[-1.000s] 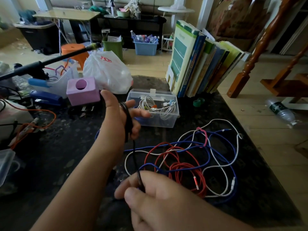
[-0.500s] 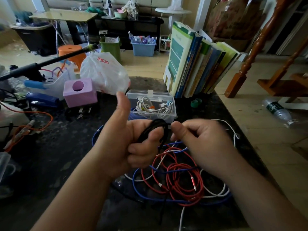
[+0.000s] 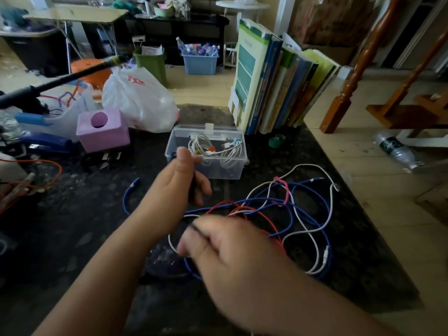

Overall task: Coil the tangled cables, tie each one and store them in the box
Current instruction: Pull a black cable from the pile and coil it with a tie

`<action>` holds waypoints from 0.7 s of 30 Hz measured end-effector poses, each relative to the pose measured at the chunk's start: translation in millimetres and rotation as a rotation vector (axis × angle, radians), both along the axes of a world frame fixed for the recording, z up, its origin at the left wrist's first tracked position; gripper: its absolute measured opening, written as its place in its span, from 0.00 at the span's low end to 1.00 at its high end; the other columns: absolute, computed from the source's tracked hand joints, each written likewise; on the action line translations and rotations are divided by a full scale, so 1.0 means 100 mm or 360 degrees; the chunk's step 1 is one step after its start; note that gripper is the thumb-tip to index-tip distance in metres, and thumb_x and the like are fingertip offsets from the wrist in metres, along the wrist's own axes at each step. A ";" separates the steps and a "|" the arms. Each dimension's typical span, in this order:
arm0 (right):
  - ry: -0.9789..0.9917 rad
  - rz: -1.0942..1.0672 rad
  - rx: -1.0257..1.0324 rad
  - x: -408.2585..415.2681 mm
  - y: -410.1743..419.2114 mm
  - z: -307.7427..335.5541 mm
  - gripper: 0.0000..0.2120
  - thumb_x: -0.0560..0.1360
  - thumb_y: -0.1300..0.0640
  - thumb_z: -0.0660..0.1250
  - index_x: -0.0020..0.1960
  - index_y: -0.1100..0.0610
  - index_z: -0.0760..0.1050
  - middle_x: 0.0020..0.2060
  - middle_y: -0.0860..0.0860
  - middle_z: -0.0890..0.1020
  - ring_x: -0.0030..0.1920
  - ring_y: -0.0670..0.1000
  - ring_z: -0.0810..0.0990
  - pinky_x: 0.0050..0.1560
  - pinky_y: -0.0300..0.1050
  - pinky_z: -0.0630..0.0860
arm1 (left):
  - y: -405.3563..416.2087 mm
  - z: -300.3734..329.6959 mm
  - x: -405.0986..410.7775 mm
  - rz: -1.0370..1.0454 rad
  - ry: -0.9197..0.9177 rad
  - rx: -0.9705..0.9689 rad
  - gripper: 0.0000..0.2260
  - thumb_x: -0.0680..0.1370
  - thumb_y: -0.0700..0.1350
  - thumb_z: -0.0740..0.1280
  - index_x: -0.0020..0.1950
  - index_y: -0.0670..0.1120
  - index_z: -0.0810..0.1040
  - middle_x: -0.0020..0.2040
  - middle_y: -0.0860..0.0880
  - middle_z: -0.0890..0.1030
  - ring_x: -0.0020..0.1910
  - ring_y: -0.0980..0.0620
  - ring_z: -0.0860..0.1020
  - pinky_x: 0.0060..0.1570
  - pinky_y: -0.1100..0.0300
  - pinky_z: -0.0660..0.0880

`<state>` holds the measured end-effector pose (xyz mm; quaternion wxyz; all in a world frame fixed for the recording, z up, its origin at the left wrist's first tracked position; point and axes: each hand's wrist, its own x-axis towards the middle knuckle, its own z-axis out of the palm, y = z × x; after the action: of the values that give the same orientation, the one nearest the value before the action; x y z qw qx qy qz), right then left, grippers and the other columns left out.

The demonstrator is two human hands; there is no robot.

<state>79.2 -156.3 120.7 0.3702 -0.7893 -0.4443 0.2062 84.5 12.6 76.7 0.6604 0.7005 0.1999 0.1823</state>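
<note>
Left hand [image 3: 184,183] is curled round a thin black cable [image 3: 191,190], coil mostly hidden in the palm; right hand [image 3: 232,251], blurred, pinches the same cable's free run just below. Cable looks light, limp, springy: likely best gripped at the coil crossing so loops don't pop open, tail kept taut. Behind the hands, clear box [image 3: 232,174] already holds white coils. To the right, on the dark table [image 3: 72,214], the tangle [image 3: 278,214]: red, blue, white and pink strands interlaced, not yet coiled
</note>
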 end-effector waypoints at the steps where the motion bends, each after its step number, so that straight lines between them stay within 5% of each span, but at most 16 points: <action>1: -0.0091 -0.0066 0.0142 0.10 -0.03 0.07 0.11 0.80 0.44 0.60 0.47 0.49 0.77 0.36 0.43 0.81 0.39 0.42 0.79 0.43 0.49 0.77 | -0.03 -0.02 -0.04 -0.0144 0.0052 -0.0056 0.50 0.59 0.84 0.50 0.58 0.44 0.78 0.33 0.41 0.82 0.34 0.40 0.79 0.41 0.50 0.74; 3: -0.0259 -0.0179 0.0361 0.31 -0.10 0.16 0.10 0.79 0.47 0.64 0.45 0.49 0.80 0.35 0.44 0.83 0.38 0.43 0.81 0.41 0.50 0.78 | -0.10 -0.03 -0.09 -0.0445 0.0108 -0.0085 0.49 0.60 0.84 0.49 0.49 0.43 0.81 0.38 0.32 0.81 0.38 0.36 0.80 0.42 0.51 0.76; 6: -0.0479 -0.0284 0.0562 0.55 -0.16 0.15 0.05 0.76 0.50 0.70 0.45 0.48 0.84 0.36 0.41 0.84 0.40 0.43 0.83 0.42 0.43 0.80 | -0.21 0.04 -0.11 -0.0728 0.0182 -0.0216 0.44 0.59 0.85 0.48 0.30 0.45 0.78 0.23 0.41 0.71 0.20 0.49 0.69 0.23 0.64 0.67; 10: -0.0022 -0.0400 0.0533 0.81 -0.12 -0.04 0.07 0.78 0.55 0.69 0.43 0.48 0.84 0.38 0.42 0.85 0.41 0.38 0.82 0.42 0.29 0.74 | -0.28 0.17 -0.15 -0.1044 0.0022 -0.0795 0.34 0.64 0.81 0.52 0.32 0.50 0.71 0.21 0.54 0.63 0.18 0.56 0.60 0.20 0.66 0.61; 16: 0.0294 -0.0524 0.0203 0.87 -0.08 -0.48 0.14 0.83 0.53 0.59 0.43 0.52 0.80 0.22 0.43 0.71 0.22 0.41 0.67 0.25 0.35 0.62 | -0.33 0.30 -0.03 -0.0449 -0.0202 -0.1176 0.32 0.73 0.75 0.48 0.31 0.48 0.70 0.22 0.53 0.59 0.18 0.54 0.58 0.20 0.62 0.60; 21: 0.0479 -0.0252 -0.0084 0.69 -0.12 -0.60 0.14 0.83 0.52 0.56 0.45 0.51 0.78 0.25 0.39 0.76 0.25 0.38 0.71 0.32 0.39 0.65 | -0.40 0.30 0.17 -0.0232 -0.0396 -0.1134 0.29 0.77 0.71 0.48 0.40 0.47 0.71 0.28 0.51 0.63 0.24 0.53 0.62 0.26 0.61 0.65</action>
<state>148.1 -168.4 61.0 0.4268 -0.7915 -0.3148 0.3038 101.8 -27.0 106.9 0.8930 0.4119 0.1186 0.1374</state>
